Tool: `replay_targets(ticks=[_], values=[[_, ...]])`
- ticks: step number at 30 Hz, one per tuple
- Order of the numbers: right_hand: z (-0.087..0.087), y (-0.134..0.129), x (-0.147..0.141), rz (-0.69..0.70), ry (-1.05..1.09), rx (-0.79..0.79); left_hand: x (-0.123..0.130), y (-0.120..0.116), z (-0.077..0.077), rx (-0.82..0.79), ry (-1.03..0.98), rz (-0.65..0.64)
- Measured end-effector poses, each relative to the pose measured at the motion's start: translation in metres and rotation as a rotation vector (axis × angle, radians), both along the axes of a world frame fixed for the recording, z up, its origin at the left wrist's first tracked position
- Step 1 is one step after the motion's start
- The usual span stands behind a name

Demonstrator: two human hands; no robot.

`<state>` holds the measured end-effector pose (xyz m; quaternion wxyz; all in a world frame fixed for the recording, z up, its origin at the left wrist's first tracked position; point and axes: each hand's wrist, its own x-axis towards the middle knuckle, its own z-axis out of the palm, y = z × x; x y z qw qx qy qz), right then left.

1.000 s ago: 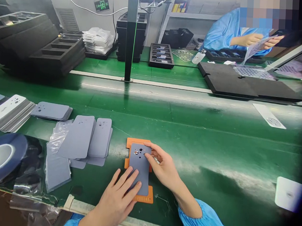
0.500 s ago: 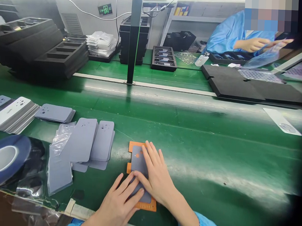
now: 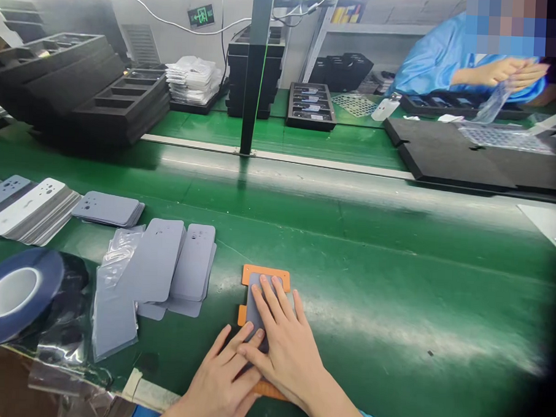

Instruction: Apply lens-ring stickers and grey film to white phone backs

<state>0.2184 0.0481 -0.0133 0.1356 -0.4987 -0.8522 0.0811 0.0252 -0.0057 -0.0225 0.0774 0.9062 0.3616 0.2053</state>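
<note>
A grey phone back panel (image 3: pixel 255 306) lies in an orange jig (image 3: pixel 266 274) on the green bench, largely covered by both hands. My right hand (image 3: pixel 286 335) lies flat over the panel, its fingers stretched out toward the far end. From the lower left, my left hand (image 3: pixel 227 369) rests on the near part with its fingers apart, the tips close to my right thumb. Left of the jig lie more grey panels (image 3: pixel 193 260), loosely overlapping, and a panel in clear film (image 3: pixel 114 324).
A blue film roll (image 3: pixel 18 295) stands at the left, before a row of panels (image 3: pixel 33 210). Black foam trays (image 3: pixel 117 103) are stacked behind. Across the divider, a person in blue sleeves (image 3: pixel 427 55) handles clear film. A black post (image 3: pixel 256 72) rises from the bench.
My right hand has slid left and a little toward me over the panel, uncovering the jig's far right corner. The view has shifted slightly. The other person's hands have come closer together.
</note>
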Motion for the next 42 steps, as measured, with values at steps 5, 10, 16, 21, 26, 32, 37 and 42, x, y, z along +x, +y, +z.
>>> replay_targets(ticks=[5, 10, 16, 21, 26, 32, 37, 42], values=[[0.011, 0.008, 0.014, 0.010, 0.124, 0.054, 0.002, 0.000, 0.001, -0.001, 0.009, -0.003], [0.021, 0.019, 0.030, -0.286, 0.204, 0.093, 0.002, 0.004, 0.004, -0.019, -0.062, -0.011], [0.028, 0.020, 0.032, -0.360, 0.168, -0.202, 0.004, 0.009, 0.012, -0.085, -0.348, 0.110], [0.040, 0.015, 0.033, -0.421, 0.412, -0.293, -0.002, 0.014, 0.018, -0.301, -0.530, 0.283], [0.051, 0.006, 0.024, -0.067, 0.693, -0.467, -0.012, 0.020, 0.012, -0.615, -0.782, 0.388], [0.047, 0.004, 0.015, -0.047, 0.633, -0.622, -0.015, 0.027, 0.017, -0.940, -1.000, 0.453], [0.031, 0.001, 0.006, -0.108, 0.751, -0.755, -0.012, 0.029, 0.019, -1.015, -1.184, 0.432], [0.022, 0.015, -0.005, -0.241, 1.038, -0.811, -0.015, 0.029, 0.018, -0.882, -1.162, 0.409]])
